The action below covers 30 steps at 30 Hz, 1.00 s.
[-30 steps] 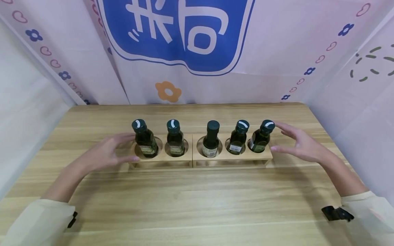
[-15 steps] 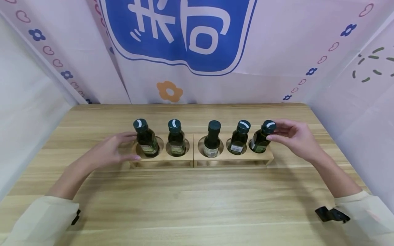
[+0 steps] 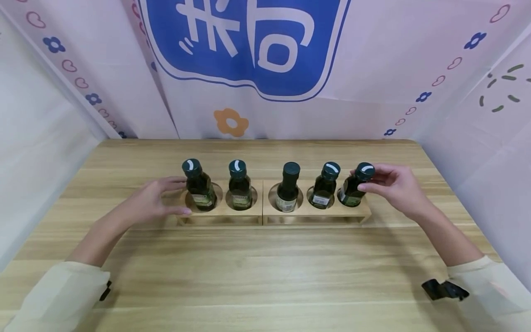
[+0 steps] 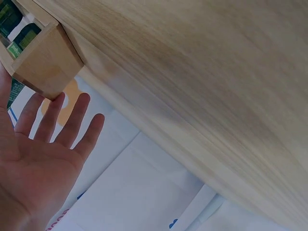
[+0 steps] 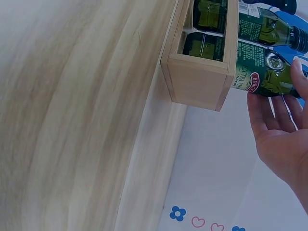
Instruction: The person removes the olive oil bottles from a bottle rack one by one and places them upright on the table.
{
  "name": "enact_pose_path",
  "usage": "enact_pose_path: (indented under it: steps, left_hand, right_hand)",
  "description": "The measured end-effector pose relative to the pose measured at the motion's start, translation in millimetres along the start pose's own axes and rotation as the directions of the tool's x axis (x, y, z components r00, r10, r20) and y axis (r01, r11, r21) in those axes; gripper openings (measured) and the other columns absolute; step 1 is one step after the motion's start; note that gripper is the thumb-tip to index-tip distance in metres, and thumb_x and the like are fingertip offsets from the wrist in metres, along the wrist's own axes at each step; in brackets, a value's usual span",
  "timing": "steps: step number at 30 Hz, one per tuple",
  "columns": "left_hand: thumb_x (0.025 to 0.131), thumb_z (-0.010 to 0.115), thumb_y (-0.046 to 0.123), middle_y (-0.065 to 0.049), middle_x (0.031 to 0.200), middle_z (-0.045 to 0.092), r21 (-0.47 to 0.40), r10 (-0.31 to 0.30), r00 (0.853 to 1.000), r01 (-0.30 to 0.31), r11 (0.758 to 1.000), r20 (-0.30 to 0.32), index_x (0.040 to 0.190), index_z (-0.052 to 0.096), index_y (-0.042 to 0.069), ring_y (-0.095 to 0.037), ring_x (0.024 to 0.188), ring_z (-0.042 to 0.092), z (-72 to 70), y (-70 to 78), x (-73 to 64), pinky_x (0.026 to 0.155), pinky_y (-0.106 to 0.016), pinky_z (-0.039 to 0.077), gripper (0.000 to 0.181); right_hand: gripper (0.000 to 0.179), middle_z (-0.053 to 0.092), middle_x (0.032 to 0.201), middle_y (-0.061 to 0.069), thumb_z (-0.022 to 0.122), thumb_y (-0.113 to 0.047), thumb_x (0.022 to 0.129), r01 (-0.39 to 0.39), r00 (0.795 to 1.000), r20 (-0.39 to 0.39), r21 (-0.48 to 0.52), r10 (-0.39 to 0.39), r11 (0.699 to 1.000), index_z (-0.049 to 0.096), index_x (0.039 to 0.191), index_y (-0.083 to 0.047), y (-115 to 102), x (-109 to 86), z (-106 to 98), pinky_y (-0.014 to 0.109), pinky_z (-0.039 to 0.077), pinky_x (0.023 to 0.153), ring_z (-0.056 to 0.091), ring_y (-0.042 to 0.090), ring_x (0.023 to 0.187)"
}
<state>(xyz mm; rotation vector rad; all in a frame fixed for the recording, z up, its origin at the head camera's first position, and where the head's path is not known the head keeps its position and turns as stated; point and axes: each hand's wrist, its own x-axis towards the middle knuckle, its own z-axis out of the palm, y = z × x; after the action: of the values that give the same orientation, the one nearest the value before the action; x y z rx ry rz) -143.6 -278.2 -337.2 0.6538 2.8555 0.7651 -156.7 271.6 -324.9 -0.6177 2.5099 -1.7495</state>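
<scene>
A wooden rack [image 3: 315,211] in two sections holds several dark green bottles standing in round holes. At its right end, my right hand [image 3: 400,189] grips the outermost bottle [image 3: 351,199] near the neck, thumb in front and fingers behind. That bottle [image 5: 257,72] is olive oil with a green label in the right wrist view, its base still within the rack. My left hand [image 3: 147,203] spans the rack's left end, thumb at the front corner and fingers toward the back. The left wrist view shows its fingers [image 4: 72,120] fairly straight, with fingertips right at the rack's corner.
A light wood table [image 3: 265,272] carries the rack toward its back half. White patterned cloth [image 3: 373,60] with a blue sign rises behind the table, and more cloth walls flank both sides. Other bottles [image 3: 240,191] stand beside the one in my right hand.
My right hand has moved left from beside the rack's right end and closed its thumb and fingers around the outermost bottle. The left hand has stayed at the rack's left end.
</scene>
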Motion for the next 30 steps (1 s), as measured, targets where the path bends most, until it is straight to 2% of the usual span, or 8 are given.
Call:
enact_pose_path:
  steps: [9, 21, 25, 30]
  left_hand:
    - [0.085, 0.087, 0.034, -0.032, 0.15, 0.049, -0.016, -0.027, 0.999, 0.027, 1.0, 0.02, 0.141, 0.055, -0.012, -0.055, 0.14, 0.041, -1.0, 1.8, 4.6, 0.114, -0.07, 0.033, 0.078]
    - [0.085, 0.088, 0.032, -0.033, 0.149, 0.049, -0.027, -0.03, 0.999, 0.031, 0.999, 0.028, 0.139, 0.055, -0.014, -0.056, 0.139, 0.041, -0.7, -1.3, 2.7, 0.113, -0.07, 0.035, 0.079]
    - [0.084, 0.088, 0.032, -0.035, 0.148, 0.049, -0.022, -0.024, 0.999, 0.025, 0.999, 0.029, 0.138, 0.055, -0.015, -0.057, 0.139, 0.041, -0.1, -2.9, 3.2, 0.112, -0.071, 0.036, 0.079]
    - [0.084, 0.088, 0.033, -0.034, 0.149, 0.049, -0.023, -0.028, 0.999, 0.028, 0.999, 0.031, 0.138, 0.056, -0.015, -0.056, 0.139, 0.041, -0.2, -2.8, 4.0, 0.112, -0.071, 0.035, 0.079]
  right_hand:
    - [0.032, 0.079, 0.11, -0.008, 0.074, 0.007, 0.091, -0.016, 0.999, -0.048, 0.0, 0.016, 1.0, 0.069, 0.122, 0.013, -2.5, 0.5, 2.5, 0.018, 0.06, 0.083, 0.074, 0.006, 0.098]
    - [0.032, 0.078, 0.111, -0.009, 0.073, 0.005, 0.094, -0.006, 0.999, -0.043, -0.053, 0.004, 0.999, 0.067, 0.124, 0.014, -3.7, 0.7, 4.7, 0.018, 0.059, 0.086, 0.073, 0.005, 0.1]
    - [0.032, 0.078, 0.111, -0.007, 0.072, 0.007, 0.093, 0.001, 0.999, -0.05, 0.004, -0.001, 1.0, 0.067, 0.124, 0.014, -2.9, 0.4, 5.6, 0.019, 0.059, 0.086, 0.074, 0.007, 0.101]
    - [0.03, 0.079, 0.109, -0.001, 0.071, 0.014, 0.09, 0.053, 0.997, -0.059, 0.155, -0.044, 0.986, 0.07, 0.121, 0.013, -0.5, 0.1, 5.2, 0.02, 0.06, 0.085, 0.075, 0.01, 0.099]
